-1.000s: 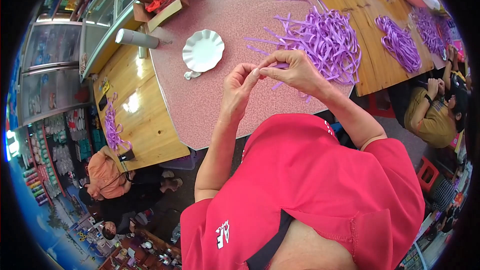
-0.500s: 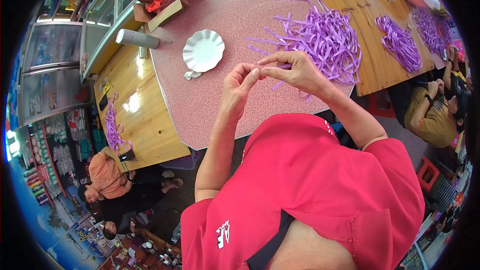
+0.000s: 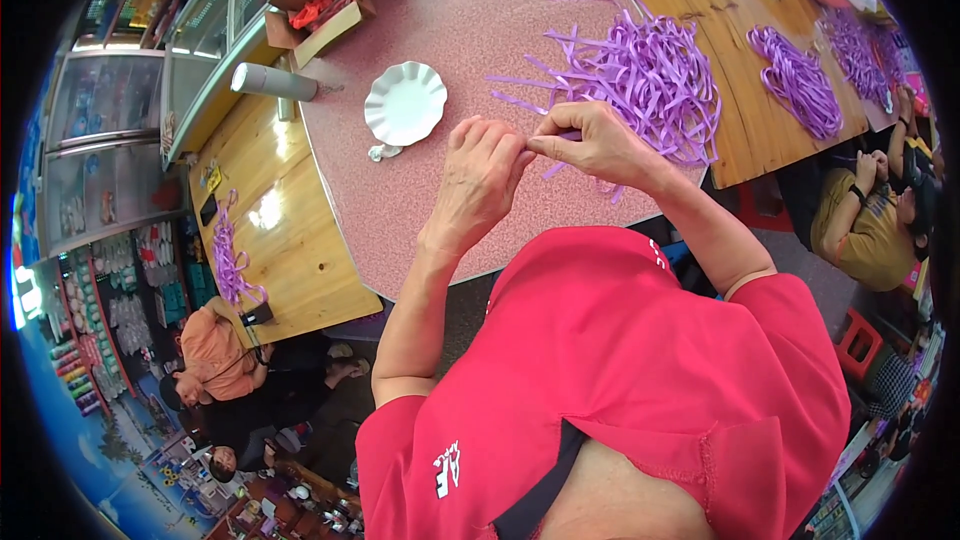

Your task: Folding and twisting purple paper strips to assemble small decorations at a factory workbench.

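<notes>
Over the pink speckled table (image 3: 400,230), my two hands meet at the fingertips. My left hand (image 3: 478,178) has its back turned up and its fingers curled closed; whatever they pinch is hidden. In my right hand (image 3: 595,145), thumb and forefinger are pressed together, and a strip of purple ribbon (image 3: 571,136) shows between them. Right beside and beyond this hand lies a large loose heap of purple ribbons (image 3: 650,80), some ends trailing left across the table. A white scalloped plate (image 3: 405,103) sits farther left, with a small crumpled white piece (image 3: 382,152) at its near edge.
A grey cylinder (image 3: 272,82) and an open cardboard box (image 3: 325,5) with red contents stand at the far left. More ribbon bundles (image 3: 797,85) lie on the wooden table to the right. Another bundle (image 3: 232,250) lies left, near a seated person in orange. People sit at right too.
My left hand has rolled over, so its back now faces up and its fingers curl in. Its wrist shifted slightly left. My right hand stays nearly in place.
</notes>
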`<state>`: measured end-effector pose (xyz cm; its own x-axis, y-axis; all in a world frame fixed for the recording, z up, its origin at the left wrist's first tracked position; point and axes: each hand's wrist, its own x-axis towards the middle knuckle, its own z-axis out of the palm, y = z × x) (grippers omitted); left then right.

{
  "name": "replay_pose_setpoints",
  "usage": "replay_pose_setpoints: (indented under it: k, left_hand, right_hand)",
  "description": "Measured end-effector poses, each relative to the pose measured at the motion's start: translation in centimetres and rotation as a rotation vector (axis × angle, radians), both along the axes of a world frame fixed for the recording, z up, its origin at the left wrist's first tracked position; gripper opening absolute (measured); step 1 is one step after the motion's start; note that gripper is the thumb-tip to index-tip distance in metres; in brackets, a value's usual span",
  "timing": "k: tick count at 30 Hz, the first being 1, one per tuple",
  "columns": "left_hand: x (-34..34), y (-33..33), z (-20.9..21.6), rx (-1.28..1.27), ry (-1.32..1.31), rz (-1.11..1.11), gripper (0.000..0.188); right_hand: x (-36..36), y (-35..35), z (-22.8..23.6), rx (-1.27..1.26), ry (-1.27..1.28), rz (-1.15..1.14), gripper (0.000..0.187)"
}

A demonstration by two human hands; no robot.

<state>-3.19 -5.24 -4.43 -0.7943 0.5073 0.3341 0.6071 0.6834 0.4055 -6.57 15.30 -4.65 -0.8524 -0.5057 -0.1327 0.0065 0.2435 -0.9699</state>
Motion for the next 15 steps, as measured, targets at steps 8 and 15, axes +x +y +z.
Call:
replay_pose_setpoints:
  k: [8, 15]
  left_hand:
    - [0.4, -1.7, 0.3, 0.256, -0.220, -0.172, 0.007]
    - [1.3, -7.3, -1.9, 0.983, -0.574, 0.046, 0.021]
  right_hand:
    - [0.2, 1.1, -0.3, -0.034, 0.073, 0.090, 0.023]
    - [-1.9, 4.7, -1.2, -0.040, -0.015, -0.112, 0.021]
